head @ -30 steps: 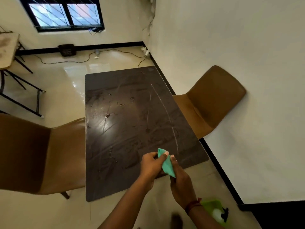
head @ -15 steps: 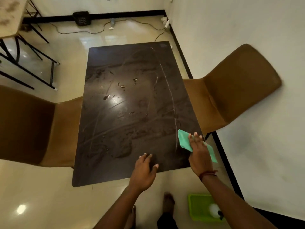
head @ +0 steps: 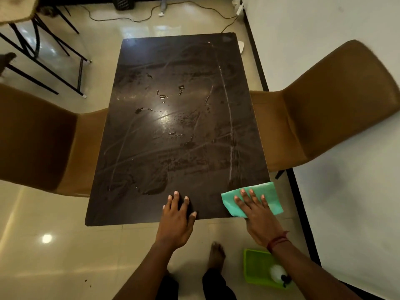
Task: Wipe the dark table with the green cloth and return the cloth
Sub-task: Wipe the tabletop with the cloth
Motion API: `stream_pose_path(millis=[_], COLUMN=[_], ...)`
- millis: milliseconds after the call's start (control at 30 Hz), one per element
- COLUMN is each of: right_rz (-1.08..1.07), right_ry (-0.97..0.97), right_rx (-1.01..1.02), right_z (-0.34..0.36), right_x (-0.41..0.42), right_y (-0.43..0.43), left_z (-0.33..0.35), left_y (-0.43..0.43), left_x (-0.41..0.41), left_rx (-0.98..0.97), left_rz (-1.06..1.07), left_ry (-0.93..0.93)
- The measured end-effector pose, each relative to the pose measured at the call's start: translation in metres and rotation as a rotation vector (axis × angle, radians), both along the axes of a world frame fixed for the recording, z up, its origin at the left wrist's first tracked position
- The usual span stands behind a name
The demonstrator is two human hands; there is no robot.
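Observation:
The dark table (head: pixel 173 131) fills the middle of the view, with wet streaks and small water drops across its top. A green cloth (head: pixel 270 195) lies spread flat on the table's near right corner. My right hand (head: pixel 257 213) presses down on the cloth with straight, spread fingers. My left hand (head: pixel 177 217) rests flat on the table's near edge, to the left of the cloth, and holds nothing.
Brown chairs stand at the left (head: pixel 43 144) and right (head: pixel 324 109) sides of the table. A green tray (head: pixel 255 265) with a white spray bottle (head: pixel 279 273) sits on the floor by my right foot. A white wall runs along the right. Cables and black table legs lie at the far left.
The cloth went from being held between both hands above the table to lying flat on the near right corner under my right hand. My left hand let go and settled on the near edge.

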State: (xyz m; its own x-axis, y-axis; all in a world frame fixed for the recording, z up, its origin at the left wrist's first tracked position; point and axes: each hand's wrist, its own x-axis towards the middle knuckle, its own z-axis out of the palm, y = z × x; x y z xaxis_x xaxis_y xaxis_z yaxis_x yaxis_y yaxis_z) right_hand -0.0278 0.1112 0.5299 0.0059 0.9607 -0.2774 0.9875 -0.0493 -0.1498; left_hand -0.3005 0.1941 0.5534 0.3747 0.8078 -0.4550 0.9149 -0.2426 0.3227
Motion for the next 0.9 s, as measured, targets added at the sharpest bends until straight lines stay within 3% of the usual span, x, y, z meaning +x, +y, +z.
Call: stream_pose_path(millis=[200, 267, 400, 567, 767, 900], right_rz=[-0.321, -0.331, -0.051, 0.201, -0.273, -0.295], right_ry=[0.048, 0.057, 0.096, 0.113, 0.157, 0.203], right_rx=[0.037, 0.041, 0.005, 0.012, 0.066, 0.051], right_z=[0.003, 0.004, 0.002, 0.005, 0.005, 0.003], right_x=[-0.021, -0.040, -0.050, 0.010, -0.021, -0.055], right_y=[0.039, 0.048, 0.031, 0.007, 0.047, 0.066], left_z=[-0.001, 0.000, 0.002, 0.006, 0.005, 0.003], left_y=[0.011, 0.009, 0.013, 0.016, 0.020, 0.020], left_x=[-0.004, -0.003, -0.002, -0.004, -0.003, 0.000], left_rx=[-0.062, -0.062, -0.067, -0.102, -0.156, -0.158], left_rz=[-0.024, -0.018, -0.018, -0.058, -0.074, -0.063], left_ry=[0.028, 0.030, 0.035, 0.062, 0.062, 0.077])
